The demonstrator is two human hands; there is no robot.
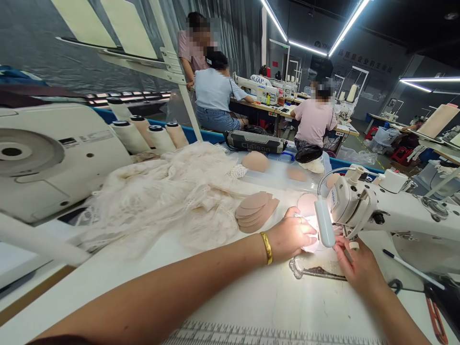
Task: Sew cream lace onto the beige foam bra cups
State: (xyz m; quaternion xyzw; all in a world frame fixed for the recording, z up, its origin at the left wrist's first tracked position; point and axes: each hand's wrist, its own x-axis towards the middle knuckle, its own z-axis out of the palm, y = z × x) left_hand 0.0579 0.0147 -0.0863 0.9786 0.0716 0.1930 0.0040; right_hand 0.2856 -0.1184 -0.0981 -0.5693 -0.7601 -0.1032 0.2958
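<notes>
My left hand (293,235), with a gold bangle at the wrist, is closed on a pale pink fabric piece (312,247) under the lit lamp. The fabric lies on the bed of a white sewing machine (391,206), left of its needle area. My right hand (359,263) is on the other side of the presser foot, its fingertips bunched close to it; what they pinch is hidden. The small lamp (324,223) on a bendy neck covers part of the work between my hands. Beside my left hand lies a fanned stack of beige oval pads (256,211).
Cream lace fabric (172,191) is heaped on the left. Behind stand thread cones (140,132) and a clear plastic bin (276,167). A ruler (251,333) edges the front; a white pen (413,268) and red-handled tool (435,318) lie right. Other people sit at machines beyond.
</notes>
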